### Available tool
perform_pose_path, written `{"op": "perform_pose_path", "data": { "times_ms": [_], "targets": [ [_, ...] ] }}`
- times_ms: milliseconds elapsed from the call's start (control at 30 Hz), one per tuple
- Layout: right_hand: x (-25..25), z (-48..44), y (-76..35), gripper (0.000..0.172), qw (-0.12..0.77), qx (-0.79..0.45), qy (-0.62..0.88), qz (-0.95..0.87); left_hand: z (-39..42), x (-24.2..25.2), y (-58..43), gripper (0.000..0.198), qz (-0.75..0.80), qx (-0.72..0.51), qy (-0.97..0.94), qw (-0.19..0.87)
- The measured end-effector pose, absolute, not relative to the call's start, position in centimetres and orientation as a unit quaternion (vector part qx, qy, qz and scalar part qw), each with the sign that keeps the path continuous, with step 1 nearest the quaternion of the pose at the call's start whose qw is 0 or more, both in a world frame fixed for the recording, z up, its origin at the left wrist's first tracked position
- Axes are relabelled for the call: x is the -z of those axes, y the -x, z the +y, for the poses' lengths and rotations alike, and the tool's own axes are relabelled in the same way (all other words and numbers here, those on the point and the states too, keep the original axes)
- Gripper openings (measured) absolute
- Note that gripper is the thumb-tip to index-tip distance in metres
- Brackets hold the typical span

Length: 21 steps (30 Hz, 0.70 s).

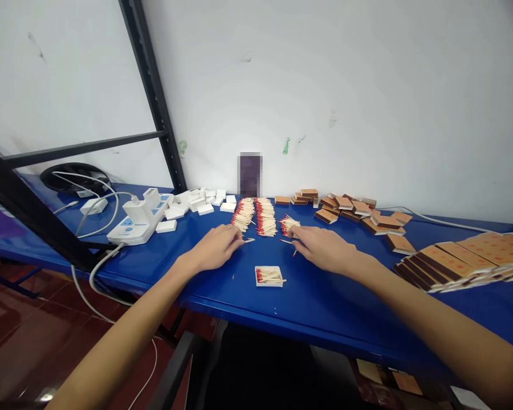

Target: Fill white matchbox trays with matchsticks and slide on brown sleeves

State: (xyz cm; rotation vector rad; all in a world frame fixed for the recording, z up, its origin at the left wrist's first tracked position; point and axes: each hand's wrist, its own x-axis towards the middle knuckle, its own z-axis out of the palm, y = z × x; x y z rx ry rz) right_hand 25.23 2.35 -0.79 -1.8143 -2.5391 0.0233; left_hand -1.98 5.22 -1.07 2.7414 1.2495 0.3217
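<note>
My left hand (216,246) is closed at the near end of the left row of red-headed matches (243,213), with a matchstick (249,240) jutting from its fingertips. Beside it lies a second row of matches (265,216). My right hand (322,247) pinches at a smaller pile of matches (289,223), and a couple of loose matches (286,241) show at its fingertips. Between my hands and closer to me, a white matchbox tray (256,278) holds several matches, some poking past its right side.
White empty trays (196,202) are heaped at back left beside a power strip (141,222) with cables. Matchbox sleeves (354,208) lie scattered at back right, with a fanned stack (465,256) at far right. A black metal frame (154,85) stands left.
</note>
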Motion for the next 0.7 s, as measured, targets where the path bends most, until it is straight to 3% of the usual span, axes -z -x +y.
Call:
{"op": "perform_pose_path", "data": {
  "times_ms": [100, 200, 333, 567, 700],
  "targets": [
    [1.4, 2.7, -25.8, 0.027, 0.008, -0.018, 0.588, -0.809, 2.5, 0.1, 0.8, 0.024, 0.333, -0.121, -0.927, 0.124],
    [1.5, 2.2, -25.8, 0.031, 0.017, -0.02, 0.587, -0.809, 0.4, 0.0, -0.1, 0.025, 0.311, -0.095, -0.939, 0.114],
    [1.2, 1.5, -26.1, 0.025, 0.0, -0.013, 0.587, -0.81, -0.4, 0.3, -0.6, 0.028, 0.315, -0.081, -0.939, 0.112],
    [1.9, 1.2, -26.4, 0.028, -0.026, -0.005, 0.552, -0.833, 3.1, 0.1, 0.0, 0.026, 0.325, -0.132, -0.932, 0.092],
    [0.9, 0.4, -25.4, 0.026, -0.028, -0.003, 0.536, -0.844, 6.0, 0.9, 0.1, 0.022, 0.316, -0.083, -0.944, 0.05]
  ]
}}
